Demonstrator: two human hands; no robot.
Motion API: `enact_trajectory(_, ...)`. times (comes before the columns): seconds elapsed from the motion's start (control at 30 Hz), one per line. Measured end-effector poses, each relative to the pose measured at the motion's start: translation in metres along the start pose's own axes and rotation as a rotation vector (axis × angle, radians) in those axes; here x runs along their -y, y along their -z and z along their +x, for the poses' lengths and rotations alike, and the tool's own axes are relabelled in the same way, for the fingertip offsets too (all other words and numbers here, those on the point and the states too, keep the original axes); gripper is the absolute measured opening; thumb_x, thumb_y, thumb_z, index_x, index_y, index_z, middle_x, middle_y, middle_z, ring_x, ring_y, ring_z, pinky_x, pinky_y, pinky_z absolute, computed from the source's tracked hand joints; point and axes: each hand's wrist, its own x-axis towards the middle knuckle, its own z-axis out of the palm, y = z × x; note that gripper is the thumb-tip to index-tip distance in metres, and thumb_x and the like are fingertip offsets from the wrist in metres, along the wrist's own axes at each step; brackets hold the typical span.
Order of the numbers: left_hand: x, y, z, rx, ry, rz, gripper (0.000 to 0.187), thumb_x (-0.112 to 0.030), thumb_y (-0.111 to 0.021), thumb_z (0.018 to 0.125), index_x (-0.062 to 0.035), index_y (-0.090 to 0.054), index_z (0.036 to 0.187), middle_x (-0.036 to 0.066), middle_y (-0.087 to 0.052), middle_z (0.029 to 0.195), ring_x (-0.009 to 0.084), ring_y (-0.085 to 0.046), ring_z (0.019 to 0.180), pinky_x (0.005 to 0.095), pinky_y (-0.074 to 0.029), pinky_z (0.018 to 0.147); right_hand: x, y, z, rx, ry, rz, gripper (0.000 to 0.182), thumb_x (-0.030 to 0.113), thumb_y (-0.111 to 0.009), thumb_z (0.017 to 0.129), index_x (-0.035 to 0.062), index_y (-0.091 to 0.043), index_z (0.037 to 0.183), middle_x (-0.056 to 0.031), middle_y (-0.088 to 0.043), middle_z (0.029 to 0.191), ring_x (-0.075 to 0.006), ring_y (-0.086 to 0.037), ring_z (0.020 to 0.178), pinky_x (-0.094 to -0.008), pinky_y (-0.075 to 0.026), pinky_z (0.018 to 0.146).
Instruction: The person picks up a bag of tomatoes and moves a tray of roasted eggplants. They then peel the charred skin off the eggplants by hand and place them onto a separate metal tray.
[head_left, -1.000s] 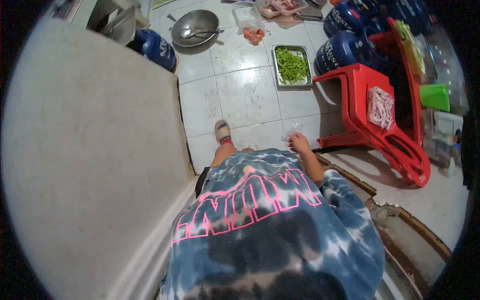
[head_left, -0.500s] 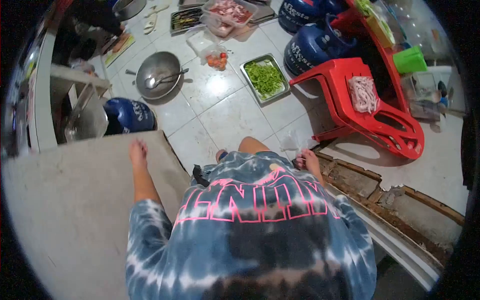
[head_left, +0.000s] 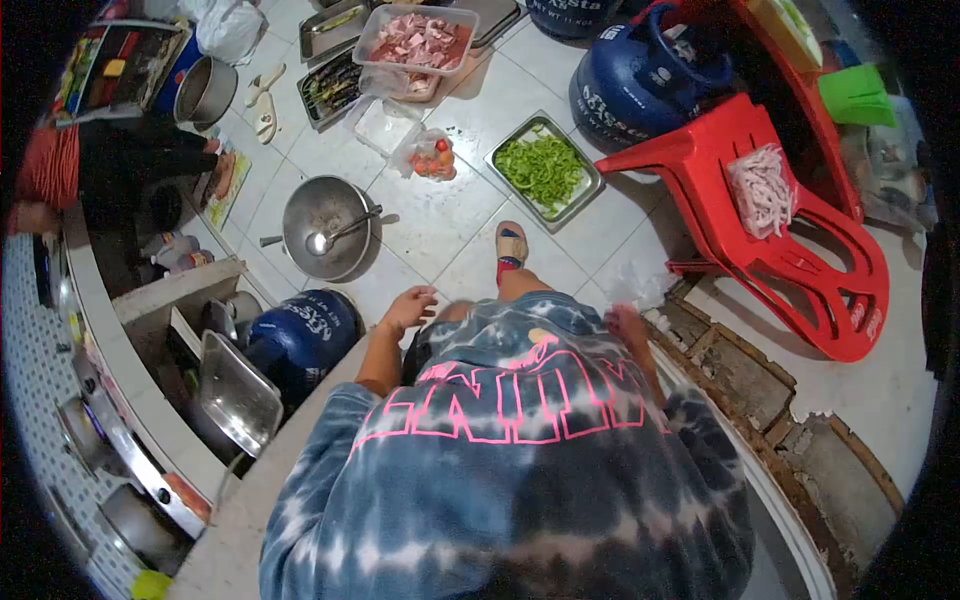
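Note:
My left hand is held out in front of my body, fingers loosely spread and nothing in them. Low by my right side, my right hand is closed, with a crumpled clear plastic bag at its fingers. Motion smears this hand a little. On the floor ahead, a metal tray holds chopped green vegetables. A wok with a ladle in it stands to the left. Between them lies a plastic bag of small red and orange vegetables.
A red plastic chair on the right bears a bag of pale pink strips. Blue gas cylinders stand behind it. Farther off is a tub of cut meat. Broken flooring edges my right side; another person is at left.
My view has moved forward and turned, bringing the stove side and another person into sight. My left hand has come in from the side toward my body. The plastic bag stays by my right hand.

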Motion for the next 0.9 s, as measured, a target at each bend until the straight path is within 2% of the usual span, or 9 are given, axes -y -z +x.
enact_trajectory(0.07, 0.002, 0.034, -0.006, -0.122, -0.015, -0.111, 0.028, -0.019, -0.046, 0.076, -0.0120, -0.045, 0.103, 0.004, -0.054, 0.090, 0.0156, -0.052, 0.076, 0.0260, -0.040, 0.060, 0.086, -0.013, 0.030, -0.136, -0.349, 0.686, 0.016, 0.017, -0.048, 0.076, 0.0055, -0.048, 0.087, -0.0052, -0.050, 0.072, -0.0123, -0.046, 0.055, -0.0232, -0.038, 0.046)
enact_trajectory(0.13, 0.006, 0.074, -0.009, -0.300, -0.059, -0.270, 0.032, -0.014, -0.044, 0.075, -0.0112, -0.042, 0.107, 0.005, -0.054, 0.092, 0.0156, -0.052, 0.076, 0.0250, -0.039, 0.059, 0.147, -0.023, 0.064, -0.167, -0.279, 0.511, 0.018, 0.019, -0.046, 0.077, 0.0075, -0.046, 0.091, -0.0046, -0.050, 0.075, -0.0083, -0.045, 0.056, -0.0189, -0.036, 0.045)
enact_trajectory(0.23, -0.006, 0.124, -0.012, -0.408, -0.139, -0.488, 0.006, -0.012, -0.042, 0.074, -0.0120, -0.048, 0.075, -0.001, -0.048, 0.059, 0.0086, -0.046, 0.047, 0.0188, -0.034, 0.039, 0.205, -0.035, 0.110, -0.171, -0.230, 0.386, 0.020, 0.021, -0.047, 0.077, 0.0076, -0.045, 0.092, -0.0036, -0.050, 0.074, -0.0086, -0.046, 0.057, -0.0195, -0.037, 0.048)
enact_trajectory(0.33, -0.012, 0.166, 0.010, -0.414, -0.127, -0.492, 0.006, -0.012, -0.047, 0.075, -0.0129, -0.046, 0.068, -0.002, -0.043, 0.051, 0.0071, -0.041, 0.040, 0.0188, -0.031, 0.032, 0.255, -0.061, 0.129, -0.242, -0.173, 0.402, 0.025, 0.028, -0.045, 0.079, 0.0063, -0.047, 0.092, -0.0043, -0.054, 0.075, -0.0113, -0.051, 0.064, -0.0223, -0.040, 0.055)
enact_trajectory(0.57, -0.023, 0.252, 0.206, -0.211, -0.133, 0.353, 0.019, -0.024, -0.046, 0.078, -0.0061, -0.053, 0.082, 0.004, -0.053, 0.060, 0.0157, -0.050, 0.051, 0.0253, -0.041, 0.047, 0.236, -0.185, 0.142, -0.308, -0.404, 0.804, 0.020, 0.022, -0.047, 0.079, 0.0048, -0.047, 0.089, -0.0038, -0.052, 0.073, -0.0113, -0.049, 0.063, -0.0240, -0.040, 0.058)
enact_trajectory(0.73, -0.144, 0.240, 0.364, -0.102, -0.365, 1.049, 0.032, -0.030, -0.038, 0.079, -0.0051, -0.053, 0.091, 0.019, -0.054, 0.085, 0.0343, -0.051, 0.081, 0.0411, -0.040, 0.070, 0.226, -0.278, 0.175, -0.286, -0.780, 0.955, 0.012, 0.011, -0.044, 0.080, 0.0024, -0.047, 0.089, -0.0062, -0.051, 0.079, -0.0131, -0.047, 0.072, -0.0239, -0.039, 0.066)
enact_trajectory(0.8, -0.181, 0.220, 0.426, -0.123, -0.564, 1.060, 0.027, -0.026, -0.042, 0.076, -0.0048, -0.054, 0.089, 0.017, -0.055, 0.081, 0.0326, -0.052, 0.077, 0.0384, -0.041, 0.069, 0.212, -0.309, 0.195, -0.273, -0.822, 1.036, 0.012, 0.009, -0.043, 0.080, 0.0027, -0.046, 0.089, -0.0067, -0.051, 0.078, -0.0139, -0.049, 0.071, -0.0244, -0.040, 0.065)
enact_trajectory(0.87, -0.212, 0.188, 0.476, 0.118, -0.481, 0.867, 0.026, -0.020, -0.044, 0.075, -0.0050, -0.054, 0.094, 0.016, -0.056, 0.083, 0.0302, -0.052, 0.079, 0.0370, -0.040, 0.073, 0.184, -0.336, 0.223, -0.214, -0.775, 0.999, 0.011, 0.007, -0.042, 0.080, 0.0038, -0.046, 0.090, -0.0075, -0.051, 0.076, -0.0147, -0.050, 0.067, -0.0252, -0.042, 0.061)
enact_trajectory(0.9, -0.203, 0.174, 0.499, -0.062, -0.749, 1.014, 0.024, -0.018, -0.046, 0.074, -0.0073, -0.054, 0.095, 0.014, -0.054, 0.090, 0.0285, -0.049, 0.087, 0.0352, -0.039, 0.077, 0.180, -0.346, 0.239, -0.217, -0.792, 1.001, 0.011, 0.007, -0.042, 0.080, 0.0039, -0.046, 0.090, -0.0076, -0.051, 0.076, -0.0144, -0.050, 0.067, -0.0251, -0.042, 0.061)
